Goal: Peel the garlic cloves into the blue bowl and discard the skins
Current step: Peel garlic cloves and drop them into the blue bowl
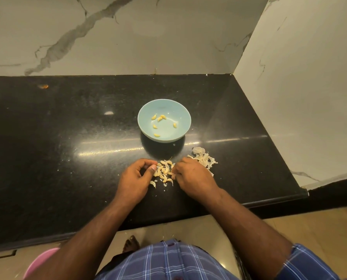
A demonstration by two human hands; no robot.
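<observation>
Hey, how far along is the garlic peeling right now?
Done: six peeled yellow cloves lie in the light blue bowl, and a heap of papery white skins sits on the black counter. In hand: left hand and right hand work at the unpeeled clove pile. Left: that pile, then discarding skins.

Right hand (190,174) covers its fingertips & part of the garlic pile (164,171) (grip unclear).

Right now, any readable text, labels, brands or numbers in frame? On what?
None. No print or marking shows on the blue bowl, the black counter, the marble wall or the checked shirt. The garlic cloves and skins bear none.
</observation>
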